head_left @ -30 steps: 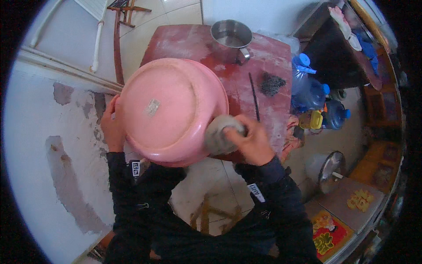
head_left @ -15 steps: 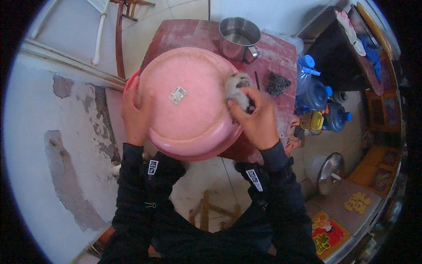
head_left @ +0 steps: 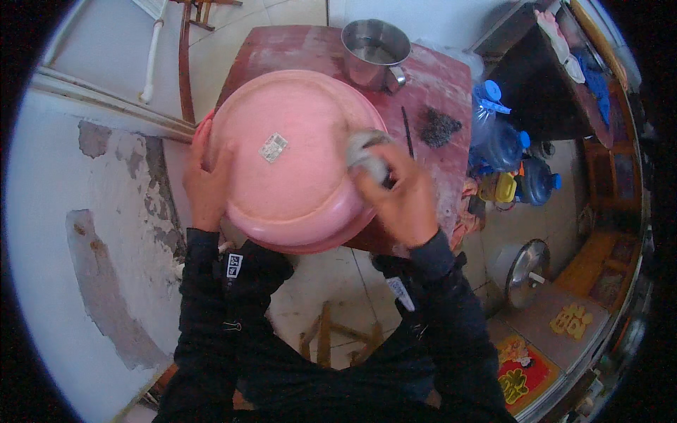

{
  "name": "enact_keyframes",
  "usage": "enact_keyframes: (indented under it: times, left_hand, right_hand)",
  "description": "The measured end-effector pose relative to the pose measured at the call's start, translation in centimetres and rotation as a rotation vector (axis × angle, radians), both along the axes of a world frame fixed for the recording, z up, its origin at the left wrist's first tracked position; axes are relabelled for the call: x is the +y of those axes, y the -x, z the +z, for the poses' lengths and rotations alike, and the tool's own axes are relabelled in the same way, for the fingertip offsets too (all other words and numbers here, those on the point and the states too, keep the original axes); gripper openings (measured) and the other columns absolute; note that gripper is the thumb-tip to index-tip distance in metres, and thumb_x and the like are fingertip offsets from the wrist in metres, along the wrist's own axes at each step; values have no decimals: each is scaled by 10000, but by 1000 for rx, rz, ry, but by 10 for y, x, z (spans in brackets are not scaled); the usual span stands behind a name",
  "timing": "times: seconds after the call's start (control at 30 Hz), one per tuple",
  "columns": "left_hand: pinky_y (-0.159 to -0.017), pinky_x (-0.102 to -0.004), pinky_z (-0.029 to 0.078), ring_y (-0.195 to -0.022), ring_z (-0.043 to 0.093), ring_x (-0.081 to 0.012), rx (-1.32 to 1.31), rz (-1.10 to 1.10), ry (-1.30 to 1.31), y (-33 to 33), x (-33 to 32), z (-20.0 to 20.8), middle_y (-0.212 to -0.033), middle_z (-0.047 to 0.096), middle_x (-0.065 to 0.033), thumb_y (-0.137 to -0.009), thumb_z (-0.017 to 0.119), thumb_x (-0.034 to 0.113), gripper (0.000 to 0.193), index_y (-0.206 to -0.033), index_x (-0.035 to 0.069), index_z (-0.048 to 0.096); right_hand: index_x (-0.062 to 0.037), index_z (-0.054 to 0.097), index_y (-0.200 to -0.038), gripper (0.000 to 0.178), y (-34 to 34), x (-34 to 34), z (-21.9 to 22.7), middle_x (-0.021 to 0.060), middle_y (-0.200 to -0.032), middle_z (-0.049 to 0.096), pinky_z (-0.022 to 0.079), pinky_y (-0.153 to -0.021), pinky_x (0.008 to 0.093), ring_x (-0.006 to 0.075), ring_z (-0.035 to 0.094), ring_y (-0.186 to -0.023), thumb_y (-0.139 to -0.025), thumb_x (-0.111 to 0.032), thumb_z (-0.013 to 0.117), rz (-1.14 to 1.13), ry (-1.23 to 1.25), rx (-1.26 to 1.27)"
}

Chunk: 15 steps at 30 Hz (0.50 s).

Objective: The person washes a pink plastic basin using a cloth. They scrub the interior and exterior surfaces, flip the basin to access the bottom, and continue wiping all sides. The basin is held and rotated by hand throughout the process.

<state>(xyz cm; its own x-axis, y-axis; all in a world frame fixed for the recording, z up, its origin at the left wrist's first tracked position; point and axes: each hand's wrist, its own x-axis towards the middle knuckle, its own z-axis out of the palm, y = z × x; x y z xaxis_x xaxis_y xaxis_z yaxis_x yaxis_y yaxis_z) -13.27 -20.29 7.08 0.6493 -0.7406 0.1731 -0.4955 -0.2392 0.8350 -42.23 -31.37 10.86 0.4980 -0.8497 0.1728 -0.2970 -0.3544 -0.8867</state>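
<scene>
A pink plastic basin (head_left: 282, 190) lies bottom up at the near left of a dark red table (head_left: 444, 190), with a small printed sticker (head_left: 273, 147) on its base. My left hand (head_left: 209, 180) grips the basin's left edge, thumb on the outer wall and fingers toward the rim. A wadded grey-white rag (head_left: 366, 154) is pinched in my right hand (head_left: 402, 194) and presses against the right side of the basin's base. The rag and the right fingers are smeared by motion.
A steel mug (head_left: 375, 56) stands at the table's back. Right of the basin lie a thin black stick (head_left: 407, 131) and a dark scouring pad (head_left: 439, 127). Blue-capped water jugs (head_left: 504, 144) are past the right edge. A peeling wall (head_left: 113, 282) rises at left.
My right hand has shifted slightly left and nearer to me with the rag, over the basin's base. The left hand keeps its grip. The whole view has moved a little.
</scene>
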Motion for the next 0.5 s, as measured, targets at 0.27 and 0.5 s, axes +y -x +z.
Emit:
enact_keyframes:
  times: [0.27,0.5]
  left_hand:
    - [-1169,-373,397,-1379,535,-223,-60,2,-25,1,1,5,-1482,597,-101,-929,718,136,574,-1476,65,559]
    - [-1166,-371,400,-1374,540,-225,-43,0,-21,0,0,4,-1481,595,-101,-930,716,126,564,-1468,59,563]
  right_hand:
    - [-14,678,-1071,252,-1,9,10,190,-1002,686,553,-794,426,387,691,-916,-840,-100,730,7,-85,-53]
    - [-11,698,-1069,244,-5,12,6,204,-965,701,562,-804,440,424,683,-878,-837,-85,717,278,91,58]
